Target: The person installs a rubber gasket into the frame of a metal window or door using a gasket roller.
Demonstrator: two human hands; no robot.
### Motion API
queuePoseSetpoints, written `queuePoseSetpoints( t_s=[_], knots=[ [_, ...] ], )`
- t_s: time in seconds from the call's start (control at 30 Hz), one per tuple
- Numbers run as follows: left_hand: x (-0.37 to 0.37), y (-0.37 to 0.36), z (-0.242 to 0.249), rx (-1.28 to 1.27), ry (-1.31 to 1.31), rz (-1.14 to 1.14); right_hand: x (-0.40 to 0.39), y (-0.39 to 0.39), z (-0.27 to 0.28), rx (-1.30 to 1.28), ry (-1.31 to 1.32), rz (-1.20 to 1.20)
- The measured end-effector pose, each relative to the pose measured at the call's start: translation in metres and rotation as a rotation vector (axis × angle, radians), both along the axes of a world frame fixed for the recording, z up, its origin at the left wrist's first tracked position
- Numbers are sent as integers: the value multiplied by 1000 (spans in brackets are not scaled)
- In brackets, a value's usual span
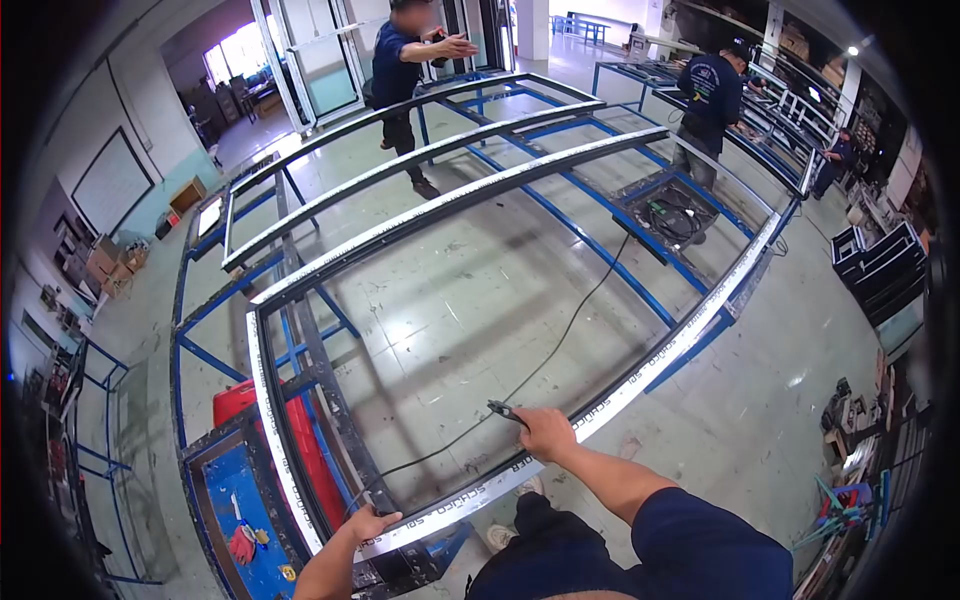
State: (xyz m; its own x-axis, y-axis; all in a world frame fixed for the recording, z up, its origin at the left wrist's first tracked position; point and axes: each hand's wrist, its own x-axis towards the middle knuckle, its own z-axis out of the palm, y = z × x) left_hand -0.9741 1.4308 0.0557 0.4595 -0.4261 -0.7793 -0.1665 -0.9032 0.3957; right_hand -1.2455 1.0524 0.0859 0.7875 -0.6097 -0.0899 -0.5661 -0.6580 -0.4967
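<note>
My right hand (548,434) is closed around a small black pliers-like tool (503,410), whose tip points left over the inside of a large frame. That frame (600,408) has white film with printed lettering on its faces and a black inner edge. It lies flat on a blue and black metal stand. At its near left corner, my left hand (368,523) grips the frame, with the thumb along the black inner edge; some fingers are hidden. A dark cable (545,352) runs across the opening, beyond the tool.
A second film-covered frame (400,177) lies behind. One person (402,65) stands at its far side with an arm out; another (708,95) bends over work at right. A blue tray (245,500) holds red gloves (242,545). A red object (237,402) sits below the stand.
</note>
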Motion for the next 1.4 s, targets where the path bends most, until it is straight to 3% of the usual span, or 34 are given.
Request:
queuePoseSetpoints(
  t_s=[0.1,0.17,0.2,0.4,0.5,0.6,0.7,0.83,0.9,0.93,1.0,1.27,1.4],
  knots=[
    [2,-8,1,19,42,35,-1,-1,-6,2,7,8],
    [4,-3,-14,154,-97,-7,-1,-1,-7,-8,25,4],
    [21,18,-68,81,-13,-9,-1,-1,-10,-20,22,10],
    [-12,-12,16,62,-71,43,1,-2,-7,-43,35,21],
    [10,18,-60,-72,-2,49,-1,0,-16,-73,56,27],
    [-7,-12,9,40,9,-7,-2,-2,-18,-98,15,16],
    [-15,-23,34,91,-47,-29,-2,1,-16,-83,39,14],
    [-5,-6,-9,67,-148,-43,-1,1,-20,-99,0,16],
    [-2,-3,-17,-52,42,54,-5,1,-25,-121,-25,12],
    [-10,-11,-3,-52,46,51,-4,1,-25,-113,-24,9],
    [-23,-26,25,170,-227,10,-2,-1,-24,-105,-22,14],
    [-19,-29,41,82,-112,-9,-2,-1,-18,-66,-6,7],
    [-2,-11,19,86,-55,8,0,-3,-17,-52,12,11]
  ],
)
